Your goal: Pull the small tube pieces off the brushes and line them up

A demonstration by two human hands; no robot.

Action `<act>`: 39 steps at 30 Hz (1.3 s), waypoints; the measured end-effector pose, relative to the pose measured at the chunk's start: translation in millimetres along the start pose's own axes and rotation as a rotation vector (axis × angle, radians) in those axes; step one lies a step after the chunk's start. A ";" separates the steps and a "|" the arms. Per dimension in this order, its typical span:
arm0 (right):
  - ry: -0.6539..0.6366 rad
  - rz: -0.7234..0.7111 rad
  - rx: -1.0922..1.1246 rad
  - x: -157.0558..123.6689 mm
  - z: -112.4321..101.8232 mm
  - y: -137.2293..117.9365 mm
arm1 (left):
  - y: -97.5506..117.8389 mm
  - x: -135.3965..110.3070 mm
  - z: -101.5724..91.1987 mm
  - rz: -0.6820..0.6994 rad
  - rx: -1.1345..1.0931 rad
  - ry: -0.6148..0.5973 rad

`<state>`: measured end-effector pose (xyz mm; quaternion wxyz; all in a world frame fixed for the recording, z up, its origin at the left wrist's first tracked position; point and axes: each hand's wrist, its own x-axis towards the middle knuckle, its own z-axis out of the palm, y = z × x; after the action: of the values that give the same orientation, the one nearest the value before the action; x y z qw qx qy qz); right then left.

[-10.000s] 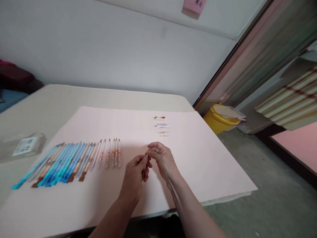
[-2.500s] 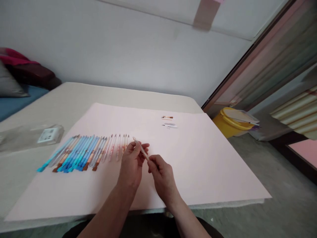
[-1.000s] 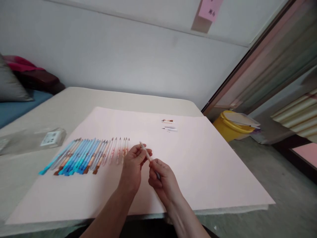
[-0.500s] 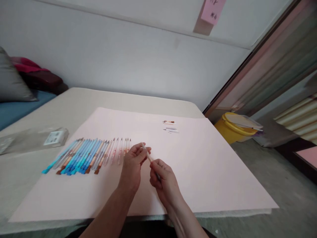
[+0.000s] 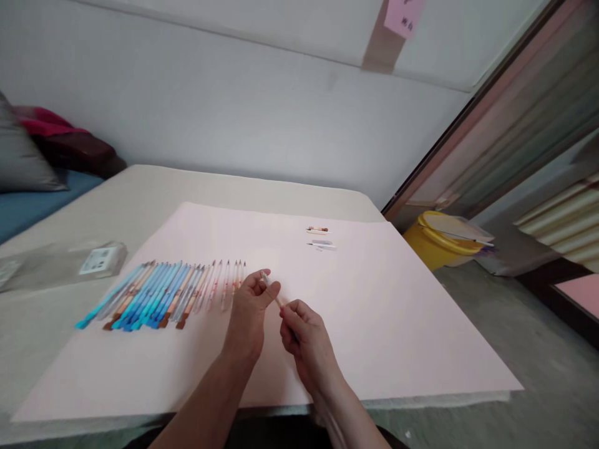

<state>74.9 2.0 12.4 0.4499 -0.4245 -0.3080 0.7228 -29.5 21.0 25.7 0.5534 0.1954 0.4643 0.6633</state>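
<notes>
My left hand (image 5: 248, 315) pinches the upper end of a thin, pale pen (image 5: 279, 302) between thumb and fingers. A clear, whitish tip shows above the thumb. Closed around the pen's lower part is my right hand (image 5: 306, 337), which hides that end. Left of my hands lies a row of many pens (image 5: 163, 293), side by side with their points away from me. They are blue, brown, grey and clear with reddish patterns. Farther back on the pink sheet (image 5: 397, 324) lie a brown-and-cream pen (image 5: 319, 229) and a white piece with a dark point (image 5: 321, 244).
A clear plastic bag (image 5: 56, 268) with a white label lies on the table (image 5: 154, 187) at left. A grey cushion (image 5: 21, 149) rests beyond it. Behind the table stands a white wall (image 5: 210, 93). A yellow bucket (image 5: 425, 240) is on the floor at right.
My left thumb has moved up and covers more of the pen, so less of it shows between my hands. Both hands have shifted slightly left.
</notes>
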 end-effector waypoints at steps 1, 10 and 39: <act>-0.003 -0.001 0.001 -0.2 0.1 0.0 | 0.3 0.1 -0.2 -0.007 -0.011 -0.017; 0.011 -0.009 -0.021 -0.2 -0.6 -0.7 | 0.6 -0.1 -0.8 -0.009 -0.024 -0.015; 0.031 -0.028 0.006 1.0 -2.5 -1.8 | -0.1 0.4 -0.7 -0.092 -0.137 -0.100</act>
<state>77.6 3.7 12.4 0.4662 -0.4301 -0.3048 0.7105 -30.2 21.1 25.2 0.6177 0.1685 0.3984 0.6568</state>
